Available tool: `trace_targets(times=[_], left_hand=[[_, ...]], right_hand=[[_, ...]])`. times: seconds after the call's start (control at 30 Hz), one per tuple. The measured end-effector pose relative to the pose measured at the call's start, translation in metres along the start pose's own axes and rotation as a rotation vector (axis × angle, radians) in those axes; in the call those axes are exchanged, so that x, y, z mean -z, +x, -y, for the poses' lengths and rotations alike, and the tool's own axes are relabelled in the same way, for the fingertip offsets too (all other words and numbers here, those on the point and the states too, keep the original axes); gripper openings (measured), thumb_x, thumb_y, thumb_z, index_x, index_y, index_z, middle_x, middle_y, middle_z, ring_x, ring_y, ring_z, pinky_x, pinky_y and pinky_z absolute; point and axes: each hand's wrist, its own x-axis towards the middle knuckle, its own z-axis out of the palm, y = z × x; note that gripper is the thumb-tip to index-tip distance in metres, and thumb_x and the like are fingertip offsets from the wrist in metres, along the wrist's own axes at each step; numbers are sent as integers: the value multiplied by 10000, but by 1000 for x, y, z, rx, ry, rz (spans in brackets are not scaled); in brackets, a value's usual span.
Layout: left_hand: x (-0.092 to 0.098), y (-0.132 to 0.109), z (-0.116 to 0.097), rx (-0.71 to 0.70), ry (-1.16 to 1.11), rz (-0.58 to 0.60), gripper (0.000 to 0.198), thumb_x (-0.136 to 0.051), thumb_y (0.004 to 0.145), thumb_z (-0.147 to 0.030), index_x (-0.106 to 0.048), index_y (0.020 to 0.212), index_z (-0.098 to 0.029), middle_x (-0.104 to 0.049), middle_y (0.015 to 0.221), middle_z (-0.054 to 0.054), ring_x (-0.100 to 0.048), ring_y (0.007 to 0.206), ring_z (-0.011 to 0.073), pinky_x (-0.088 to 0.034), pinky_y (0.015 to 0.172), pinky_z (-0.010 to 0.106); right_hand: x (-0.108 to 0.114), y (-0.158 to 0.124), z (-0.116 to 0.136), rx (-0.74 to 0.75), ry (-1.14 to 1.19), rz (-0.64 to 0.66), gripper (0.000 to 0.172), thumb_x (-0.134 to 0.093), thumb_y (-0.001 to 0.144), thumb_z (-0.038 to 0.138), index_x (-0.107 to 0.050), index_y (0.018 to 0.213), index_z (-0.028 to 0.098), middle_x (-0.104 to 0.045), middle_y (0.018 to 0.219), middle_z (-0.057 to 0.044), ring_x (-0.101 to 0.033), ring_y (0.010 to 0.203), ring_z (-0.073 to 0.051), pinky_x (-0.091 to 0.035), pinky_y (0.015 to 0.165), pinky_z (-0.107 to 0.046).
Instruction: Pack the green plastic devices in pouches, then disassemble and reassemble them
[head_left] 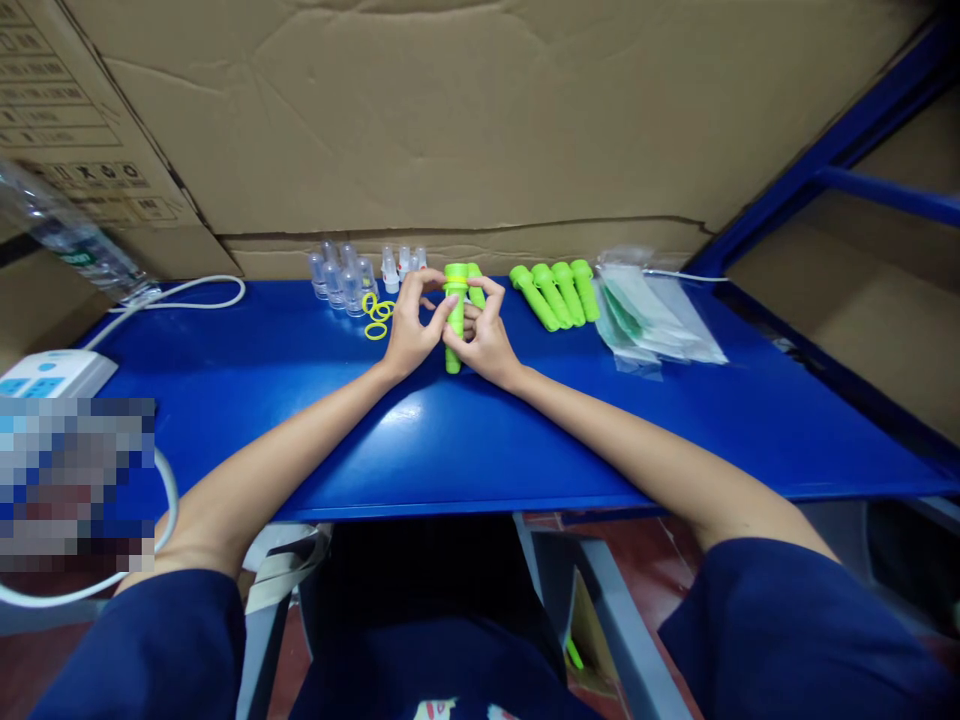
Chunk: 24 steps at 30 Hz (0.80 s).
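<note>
Both hands hold one green flashlight-shaped tube upright over the blue table, its wide end up. A yellow ring sits around it just below the top. My left hand is closed on the tube from the left, fingertips at the ring. From the right, my right hand grips it, thumb and fingers around the body. Another green tube shows partly behind them. Several loose yellow rings lie left of my left hand, beside several clear plastic caps. Small white-based clear pieces stand behind.
Several green tubes lie in a row on the blue table, right of my hands. Plastic bags are beyond them. A power strip, cable and plastic bottle are at the left. Cardboard lines the back.
</note>
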Motion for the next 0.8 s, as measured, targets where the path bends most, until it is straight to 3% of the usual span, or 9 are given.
trace_targets(times=[0.2, 0.37, 0.6, 0.8], left_hand=[[2, 3, -2, -26, 39, 15, 423, -532, 951, -652, -565, 1068, -247, -623, 1107, 95, -633, 1056, 224, -535, 773, 328], [2, 2, -3, -38, 43, 26, 407, -530, 966, -613, -564, 1133, -243, -621, 1142, 100, -635, 1066, 220, -537, 774, 321], [1, 2, 1, -39, 6, 16, 381, -566, 957, -584, -578, 1104, -232, -613, 1108, 98, -641, 1003, 209, -552, 749, 322], [0, 2, 2, -56, -22, 12, 363, -563, 967, -575, -577, 1076, -228, -602, 1093, 96, -630, 1015, 202, -565, 744, 307]], right_hand=[[0, 0, -1, -16, -3, -1, 744, -644, 887, 592, -193, 1370, 251, -703, 1148, -141, -753, 845, -237, -655, 726, -434], [1, -1, 2, 11, -23, 5, 748, -626, 899, 577, -175, 1408, 264, -704, 1124, -125, -731, 778, -218, -640, 685, -419], [3, -3, 5, -11, -42, -3, 683, -627, 906, 562, -262, 1401, 265, -725, 1055, -92, -698, 680, -195, -631, 661, -428], [4, -2, 1, 17, -23, 16, 664, -621, 923, 547, -250, 1387, 252, -717, 1171, -148, -738, 796, -225, -653, 719, -448]])
